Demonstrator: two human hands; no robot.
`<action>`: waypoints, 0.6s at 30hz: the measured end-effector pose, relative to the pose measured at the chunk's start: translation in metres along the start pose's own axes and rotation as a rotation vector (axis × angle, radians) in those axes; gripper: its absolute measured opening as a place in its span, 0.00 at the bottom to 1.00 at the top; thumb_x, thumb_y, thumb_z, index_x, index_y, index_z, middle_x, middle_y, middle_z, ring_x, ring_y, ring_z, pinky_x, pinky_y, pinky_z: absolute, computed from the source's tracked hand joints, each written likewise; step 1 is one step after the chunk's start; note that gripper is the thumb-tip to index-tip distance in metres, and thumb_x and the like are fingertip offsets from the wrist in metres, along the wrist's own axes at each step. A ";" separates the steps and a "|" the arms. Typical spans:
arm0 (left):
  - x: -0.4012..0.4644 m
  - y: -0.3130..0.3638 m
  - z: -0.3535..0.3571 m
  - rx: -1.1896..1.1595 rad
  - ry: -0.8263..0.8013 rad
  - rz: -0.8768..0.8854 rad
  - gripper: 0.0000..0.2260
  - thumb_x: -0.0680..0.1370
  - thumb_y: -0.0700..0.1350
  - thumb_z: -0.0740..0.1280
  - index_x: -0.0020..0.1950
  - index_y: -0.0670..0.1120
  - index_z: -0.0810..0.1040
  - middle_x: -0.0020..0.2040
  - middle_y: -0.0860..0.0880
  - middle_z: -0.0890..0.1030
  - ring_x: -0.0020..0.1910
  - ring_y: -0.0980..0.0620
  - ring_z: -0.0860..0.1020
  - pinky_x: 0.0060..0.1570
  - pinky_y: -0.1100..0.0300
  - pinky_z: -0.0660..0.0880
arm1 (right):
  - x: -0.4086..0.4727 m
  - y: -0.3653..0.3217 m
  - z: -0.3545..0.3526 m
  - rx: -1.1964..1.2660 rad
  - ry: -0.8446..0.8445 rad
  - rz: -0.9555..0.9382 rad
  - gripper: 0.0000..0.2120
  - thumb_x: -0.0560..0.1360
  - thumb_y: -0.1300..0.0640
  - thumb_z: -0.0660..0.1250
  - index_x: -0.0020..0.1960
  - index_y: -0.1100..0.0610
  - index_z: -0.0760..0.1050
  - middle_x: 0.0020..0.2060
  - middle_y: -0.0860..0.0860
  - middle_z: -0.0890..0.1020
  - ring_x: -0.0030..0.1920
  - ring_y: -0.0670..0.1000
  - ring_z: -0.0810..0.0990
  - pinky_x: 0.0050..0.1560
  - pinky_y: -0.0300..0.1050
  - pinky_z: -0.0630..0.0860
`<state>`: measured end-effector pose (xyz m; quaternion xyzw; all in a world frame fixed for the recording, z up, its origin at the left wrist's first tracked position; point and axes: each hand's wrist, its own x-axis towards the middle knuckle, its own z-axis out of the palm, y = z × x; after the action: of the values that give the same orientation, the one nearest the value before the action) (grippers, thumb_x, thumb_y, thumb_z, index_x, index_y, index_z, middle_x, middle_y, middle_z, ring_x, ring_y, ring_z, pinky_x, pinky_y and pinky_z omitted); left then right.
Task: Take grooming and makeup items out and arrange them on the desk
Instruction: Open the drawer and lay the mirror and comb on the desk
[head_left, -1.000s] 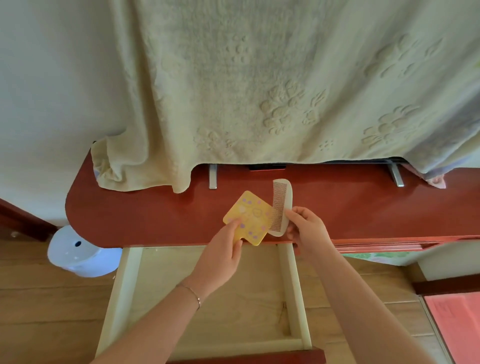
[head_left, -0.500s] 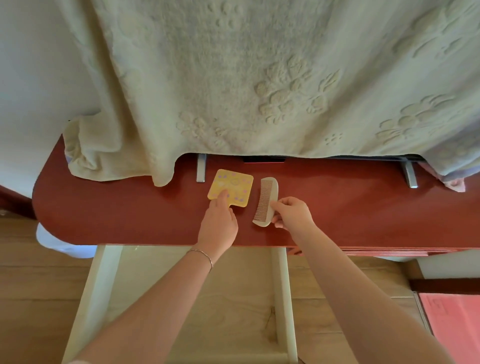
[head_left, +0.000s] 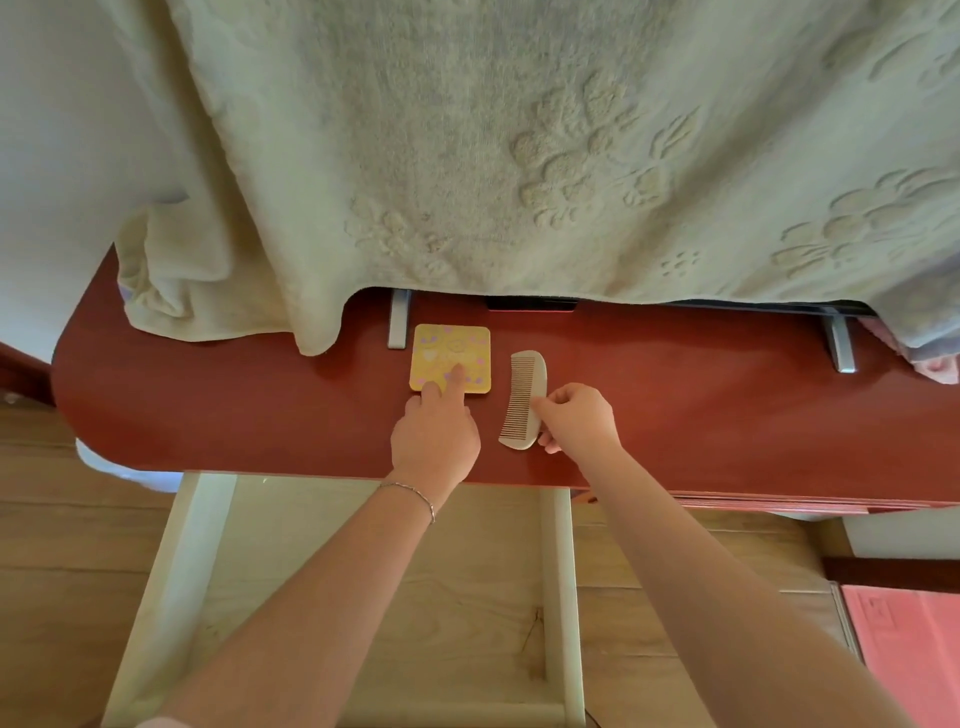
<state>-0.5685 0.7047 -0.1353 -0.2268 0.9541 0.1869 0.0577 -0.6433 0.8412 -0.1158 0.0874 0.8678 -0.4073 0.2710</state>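
1. Looking down, I see the pale drawer (head_left: 558, 597) pulled open under the red desk (head_left: 234, 405).
2. My left hand (head_left: 435, 441) grips nothing, two fingertips pressing the yellow compact (head_left: 450, 348) flat on the desk.
3. My right hand (head_left: 579, 418) pinches the comb (head_left: 522, 397) just beside it.
4. Beyond them hangs a cream towel (head_left: 467, 156).

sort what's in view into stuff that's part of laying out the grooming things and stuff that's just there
Part of the job:
- yellow square compact, flat on the desk, left hand fingertips on it
- comb, pinched by the right hand
- open drawer below

Just there:
- cream towel draped at the back
- metal stand feet
- pink sheet on the floor
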 end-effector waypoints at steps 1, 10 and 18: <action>0.001 0.000 -0.002 0.036 -0.005 0.013 0.23 0.80 0.46 0.55 0.74 0.51 0.53 0.59 0.43 0.72 0.56 0.44 0.72 0.44 0.52 0.72 | 0.000 -0.001 0.000 -0.031 0.001 -0.007 0.06 0.74 0.55 0.63 0.45 0.58 0.73 0.30 0.52 0.81 0.23 0.47 0.77 0.29 0.40 0.77; 0.005 0.005 -0.007 0.231 -0.108 0.069 0.27 0.79 0.41 0.56 0.75 0.48 0.49 0.63 0.44 0.69 0.50 0.46 0.76 0.36 0.55 0.69 | 0.005 -0.013 0.002 -0.267 -0.044 -0.015 0.08 0.74 0.57 0.60 0.49 0.59 0.74 0.36 0.54 0.82 0.25 0.48 0.77 0.24 0.37 0.72; -0.002 -0.002 -0.010 0.253 -0.036 0.112 0.25 0.80 0.46 0.55 0.75 0.46 0.50 0.61 0.45 0.72 0.47 0.46 0.78 0.30 0.57 0.66 | -0.001 -0.011 0.006 -0.335 0.052 -0.047 0.10 0.75 0.54 0.61 0.53 0.59 0.72 0.43 0.54 0.81 0.38 0.55 0.82 0.36 0.47 0.79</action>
<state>-0.5665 0.7001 -0.1262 -0.1607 0.9800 0.0722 0.0925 -0.6447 0.8295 -0.1110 0.0312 0.9320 -0.2608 0.2496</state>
